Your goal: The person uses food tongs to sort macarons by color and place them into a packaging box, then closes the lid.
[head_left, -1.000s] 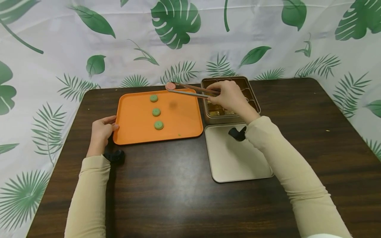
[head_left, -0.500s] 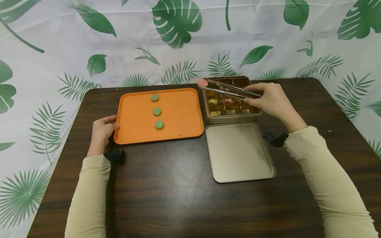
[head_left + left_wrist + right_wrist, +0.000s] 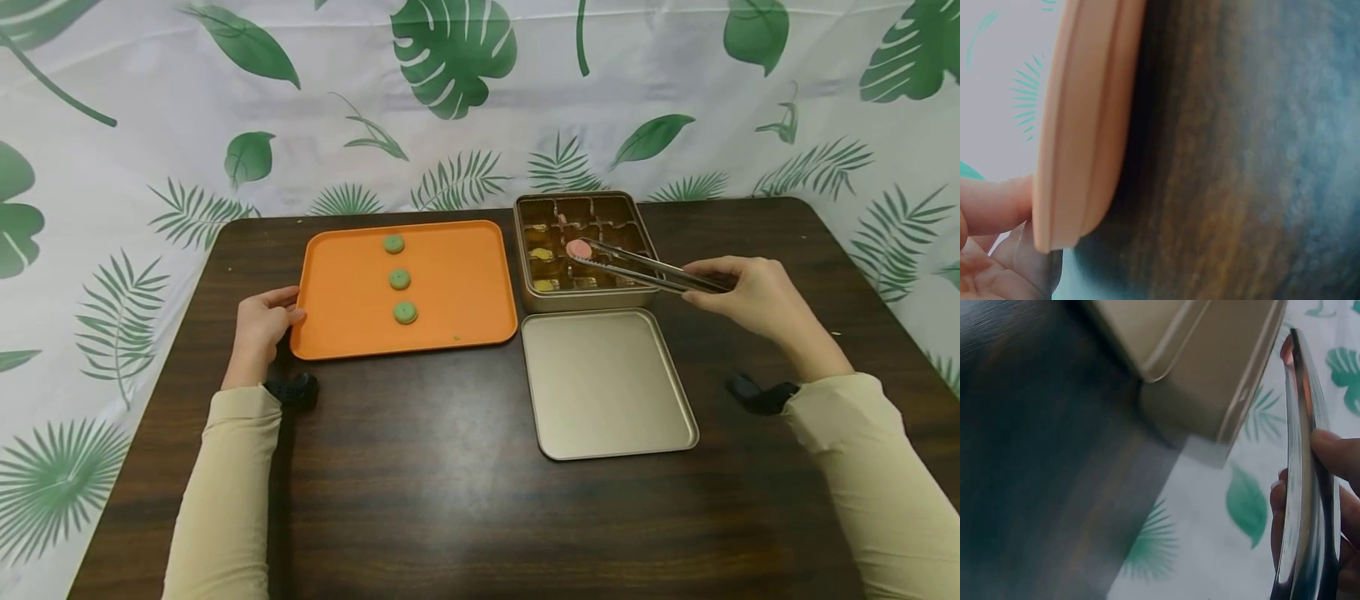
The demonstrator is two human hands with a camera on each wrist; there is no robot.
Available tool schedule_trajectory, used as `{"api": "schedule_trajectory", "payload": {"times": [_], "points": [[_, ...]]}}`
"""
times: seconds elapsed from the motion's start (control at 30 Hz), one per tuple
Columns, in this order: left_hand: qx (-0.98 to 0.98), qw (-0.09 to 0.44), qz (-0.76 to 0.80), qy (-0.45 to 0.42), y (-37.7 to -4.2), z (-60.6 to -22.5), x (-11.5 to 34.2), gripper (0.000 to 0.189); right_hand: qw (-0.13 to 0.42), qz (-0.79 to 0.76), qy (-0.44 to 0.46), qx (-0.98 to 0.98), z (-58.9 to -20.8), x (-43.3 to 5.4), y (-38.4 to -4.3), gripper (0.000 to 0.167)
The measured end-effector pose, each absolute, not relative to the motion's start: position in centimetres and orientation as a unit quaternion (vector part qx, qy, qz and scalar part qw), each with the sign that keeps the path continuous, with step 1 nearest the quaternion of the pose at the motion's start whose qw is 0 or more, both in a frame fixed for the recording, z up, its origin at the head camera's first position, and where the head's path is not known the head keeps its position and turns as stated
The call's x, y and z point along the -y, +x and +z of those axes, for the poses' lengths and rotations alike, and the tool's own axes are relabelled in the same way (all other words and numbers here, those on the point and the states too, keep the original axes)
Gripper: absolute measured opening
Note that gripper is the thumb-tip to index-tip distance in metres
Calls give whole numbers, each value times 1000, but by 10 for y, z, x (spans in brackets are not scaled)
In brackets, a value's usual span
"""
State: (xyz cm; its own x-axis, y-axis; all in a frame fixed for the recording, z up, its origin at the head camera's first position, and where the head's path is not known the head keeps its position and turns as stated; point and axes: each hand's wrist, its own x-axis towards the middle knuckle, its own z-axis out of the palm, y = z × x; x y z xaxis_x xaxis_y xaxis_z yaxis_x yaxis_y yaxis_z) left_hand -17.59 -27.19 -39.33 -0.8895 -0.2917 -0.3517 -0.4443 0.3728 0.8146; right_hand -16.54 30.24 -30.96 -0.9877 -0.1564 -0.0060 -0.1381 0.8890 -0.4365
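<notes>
My right hand [image 3: 757, 300] grips metal tongs [image 3: 660, 271], with thumb and fingers on opposite sides of them in the right wrist view. Between the tong tips is a pink macaron [image 3: 578, 249], over the middle of a divided tin box [image 3: 585, 297]; whether it touches the compartment there is unclear. Pinched at its left edge by my left hand [image 3: 261, 323] is the orange tray [image 3: 465, 283], whose rim also fills part of the left wrist view. Three green macarons [image 3: 400, 278] lie on this tray in a column. Yellow pieces [image 3: 541, 254] sit in the box's left compartments.
A flat, pale gold tin lid [image 3: 611, 383] lies in front of the box, close to the tray's right side. Everything stands on a dark wooden table [image 3: 420, 483]. Behind the table hangs a white cloth [image 3: 300, 167] with green leaves.
From above the orange tray, my right hand has moved right and toward me, carrying the tongs and pink macaron over the box. The left hand stays on the tray edge.
</notes>
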Motion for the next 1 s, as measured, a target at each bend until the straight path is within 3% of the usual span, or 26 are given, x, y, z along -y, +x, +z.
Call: {"api": "schedule_trajectory", "payload": {"times": [0.37, 1.0], "points": [[-825, 75, 513, -227, -175, -390, 269, 50, 31, -221, -74, -972, -318, -327, -155, 46], [-823, 77, 512, -233, -176, -392, 268, 51, 40, -224, -74, -971, -315, -324, -155, 46]]}}
